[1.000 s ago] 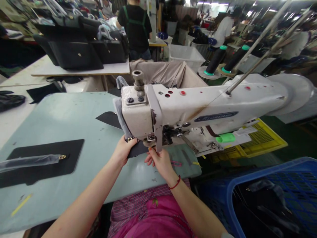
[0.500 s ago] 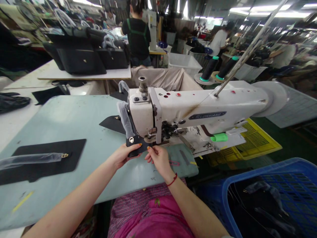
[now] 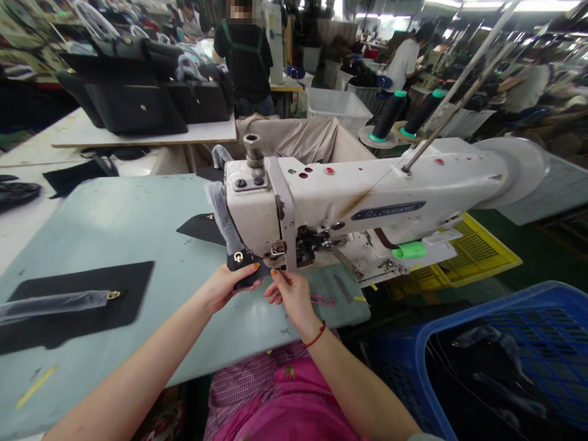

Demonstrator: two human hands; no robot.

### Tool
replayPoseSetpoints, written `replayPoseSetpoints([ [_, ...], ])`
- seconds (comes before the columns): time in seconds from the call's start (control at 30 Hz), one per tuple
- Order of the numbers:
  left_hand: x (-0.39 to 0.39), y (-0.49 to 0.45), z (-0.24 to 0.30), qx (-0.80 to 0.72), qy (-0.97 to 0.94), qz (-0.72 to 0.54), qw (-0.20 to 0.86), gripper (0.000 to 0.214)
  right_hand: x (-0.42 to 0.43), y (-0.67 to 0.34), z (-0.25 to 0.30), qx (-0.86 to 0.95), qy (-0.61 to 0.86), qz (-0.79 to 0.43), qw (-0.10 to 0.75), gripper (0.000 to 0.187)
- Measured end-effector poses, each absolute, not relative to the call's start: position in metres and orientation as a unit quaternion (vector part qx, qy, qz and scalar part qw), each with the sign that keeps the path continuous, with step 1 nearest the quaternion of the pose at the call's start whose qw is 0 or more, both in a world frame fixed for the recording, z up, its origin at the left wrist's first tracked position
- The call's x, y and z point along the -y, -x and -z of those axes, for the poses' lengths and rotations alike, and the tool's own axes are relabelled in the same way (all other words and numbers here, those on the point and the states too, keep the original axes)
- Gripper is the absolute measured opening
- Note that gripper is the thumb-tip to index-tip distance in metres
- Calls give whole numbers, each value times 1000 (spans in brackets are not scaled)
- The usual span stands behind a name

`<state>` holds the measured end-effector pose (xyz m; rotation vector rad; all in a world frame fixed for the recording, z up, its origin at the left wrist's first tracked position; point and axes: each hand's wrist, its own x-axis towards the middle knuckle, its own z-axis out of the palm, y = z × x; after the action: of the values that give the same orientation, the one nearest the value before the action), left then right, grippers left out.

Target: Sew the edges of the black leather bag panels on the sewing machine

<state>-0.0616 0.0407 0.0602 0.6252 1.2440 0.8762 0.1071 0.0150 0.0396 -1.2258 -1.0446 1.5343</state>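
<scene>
A black leather panel (image 3: 245, 272) with a small metal buckle and a plastic-wrapped strap (image 3: 218, 208) lies under the presser foot of a white industrial sewing machine (image 3: 321, 196). My left hand (image 3: 225, 286) grips its near edge, thumb on top. My right hand (image 3: 289, 297) pinches the same panel from the right, just below the needle area. Another black panel (image 3: 199, 229) lies behind the machine head. On the pale green work table (image 3: 151, 233), a third black panel (image 3: 78, 306) lies to the left, with a plastic-wrapped strap (image 3: 50, 306) on it.
Black handbags (image 3: 138, 104) stand on a white table at the back. Thread cones (image 3: 388, 116) rise behind the machine. To the right are a blue crate (image 3: 505, 361) holding black bags and a yellow mesh tray (image 3: 463, 260). Co-workers (image 3: 245, 55) stand beyond.
The whole view has swung slightly as my head moved. Both hands stay on the panel at the presser foot, and the buckle sits a little further left.
</scene>
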Motion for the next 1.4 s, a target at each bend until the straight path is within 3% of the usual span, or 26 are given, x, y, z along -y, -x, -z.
replayPoseSetpoints([
  [0.9, -49, 67, -53, -544, -314, -439, 642, 34, -16, -68, -44, 315, 520, -631, 482, 41],
  [1.4, -3, 17, -51, -559, -190, -581, 560, 37, -16, -87, -45, 354, 518, -621, 470, 40],
])
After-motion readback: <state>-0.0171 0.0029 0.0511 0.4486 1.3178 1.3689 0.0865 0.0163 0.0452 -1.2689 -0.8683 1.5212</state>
